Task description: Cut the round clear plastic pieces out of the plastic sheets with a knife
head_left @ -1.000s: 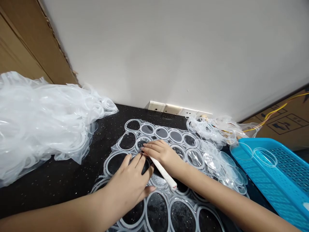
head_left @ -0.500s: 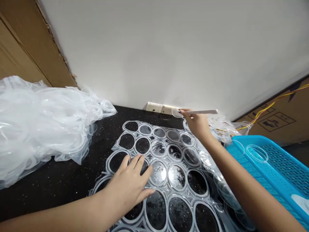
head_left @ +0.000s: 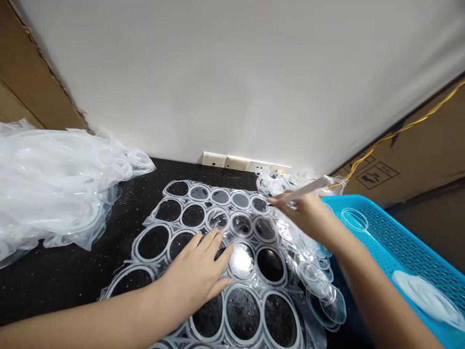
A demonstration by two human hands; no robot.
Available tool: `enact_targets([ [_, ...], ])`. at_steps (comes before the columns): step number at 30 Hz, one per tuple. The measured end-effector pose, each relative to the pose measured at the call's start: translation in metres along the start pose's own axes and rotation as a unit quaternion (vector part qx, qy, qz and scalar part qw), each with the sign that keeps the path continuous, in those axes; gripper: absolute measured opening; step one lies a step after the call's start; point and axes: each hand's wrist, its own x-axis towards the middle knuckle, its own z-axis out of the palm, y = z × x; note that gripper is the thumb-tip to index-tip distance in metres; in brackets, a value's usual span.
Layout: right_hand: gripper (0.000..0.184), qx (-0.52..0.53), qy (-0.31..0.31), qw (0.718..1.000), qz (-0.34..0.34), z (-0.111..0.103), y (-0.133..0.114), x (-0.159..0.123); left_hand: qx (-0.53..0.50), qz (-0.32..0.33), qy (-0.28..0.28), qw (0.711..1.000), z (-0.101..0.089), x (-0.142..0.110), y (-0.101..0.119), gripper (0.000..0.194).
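A clear plastic sheet [head_left: 232, 228] with rows of round rings lies flat on the black speckled countertop [head_left: 69, 271]. My left hand [head_left: 198, 274] rests palm down on the sheet with its fingers spread, pressing it flat. My right hand [head_left: 308, 213] hovers over the sheet's right edge, pinched on a thin white stick [head_left: 308, 188] that points up and to the right. Loose clear rings [head_left: 319, 281] lie piled along the sheet's right side, under my right forearm.
A big heap of clear plastic sheeting [head_left: 54, 179] fills the left side. A blue slotted tray [head_left: 399, 242] at the right holds a few clear discs. More loose rings [head_left: 279, 183] lie by the white wall sockets [head_left: 232, 162]. Cardboard boxes [head_left: 410, 160] stand behind.
My right hand with the white stick left the sheet's middle, rose toward the sockets, then came down to the sheet's right edge. My left hand stayed pressed on the sheet.
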Motion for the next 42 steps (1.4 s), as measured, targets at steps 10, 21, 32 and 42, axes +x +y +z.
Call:
enact_targets([
  [10,0.02,0.301,-0.144,0.941,-0.052,0.08,-0.037,0.004,-0.004,0.007,-0.011,1.0,0.009,-0.002,-0.003,0.049],
  [21,0.019,0.303,-0.15,0.939,-0.059,0.081,-0.038,0.005,0.019,-0.001,-0.025,1.0,0.007,0.0,0.002,0.049],
  [32,0.02,0.088,-0.096,0.962,-0.241,0.082,-0.044,-0.006,-0.056,-0.01,-0.074,0.996,-0.003,0.006,0.0,0.049],
  [42,0.023,-0.027,0.024,0.952,-0.304,0.089,-0.039,-0.002,-0.061,-0.003,-0.115,0.991,-0.013,0.008,-0.001,0.05],
])
